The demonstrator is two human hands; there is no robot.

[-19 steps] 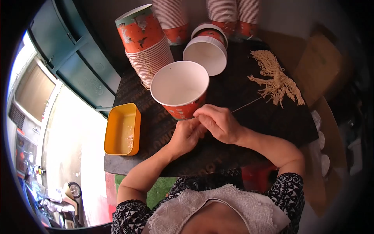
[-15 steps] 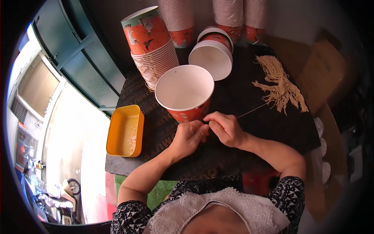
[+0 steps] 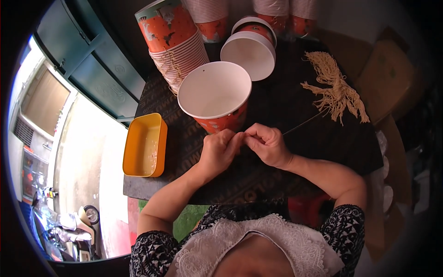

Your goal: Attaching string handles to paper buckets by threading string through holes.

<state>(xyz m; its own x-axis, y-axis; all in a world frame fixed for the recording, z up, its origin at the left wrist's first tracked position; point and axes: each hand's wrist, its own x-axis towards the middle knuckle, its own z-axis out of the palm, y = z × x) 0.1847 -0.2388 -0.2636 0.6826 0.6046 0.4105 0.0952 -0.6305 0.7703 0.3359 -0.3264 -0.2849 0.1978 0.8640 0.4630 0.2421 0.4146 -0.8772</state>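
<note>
The string [image 3: 302,123] runs taut from my pinching fingertips toward the tassel bundle [image 3: 336,90]. My left hand [image 3: 219,150] and right hand [image 3: 266,144] meet just before the open cup [image 3: 214,94], both pinching the string's end. Cup stacks [image 3: 177,44] stand behind; a yellow tray [image 3: 144,145] lies left on the desk [image 3: 286,180].
</note>
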